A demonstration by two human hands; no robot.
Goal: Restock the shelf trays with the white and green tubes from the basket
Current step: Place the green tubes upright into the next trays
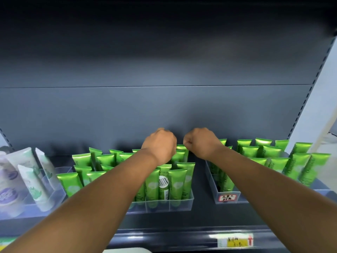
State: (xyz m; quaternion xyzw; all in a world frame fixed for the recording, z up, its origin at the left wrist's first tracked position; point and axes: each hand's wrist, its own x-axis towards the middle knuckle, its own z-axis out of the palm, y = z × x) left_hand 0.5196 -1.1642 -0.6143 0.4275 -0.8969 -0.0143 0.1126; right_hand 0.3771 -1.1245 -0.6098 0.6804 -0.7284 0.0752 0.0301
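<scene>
Taking the middle clear tray (189, 199) as the landmark: far to its left, at the shelf's left end, another clear tray (60, 190) holds white tubes (27, 162) with green and purple prints, standing on their caps with the flat crimped ends up and their long axes leaning to the left. The middle tray itself is packed with green tubes (176, 181) in rows, each upright with its long axis near vertical, cap down in the tray and crimped end pointing up; one tube at the front (163, 185) is turned so that its barcode faces the camera. Over the back rows of this tray the left hand (160, 145) reaches in, back of the hand up, its fingers curled down among the tube tops; whether they pinch a tube or close on nothing cannot be told, since the fingertips are hidden. Just right of it, above the gap at the tray's back right corner, the right hand (198, 143) is clenched into a loose fist, and nothing shows inside it. Right of the middle tray stands a third clear tray (226, 199) with a red-edged label (228, 197) on its front, also filled with upright green tubes (249, 151), those farthest right leaning. Below and right of the middle tray, a yellow price tag (235, 241) sits on the dark shelf edge (164, 238).
</scene>
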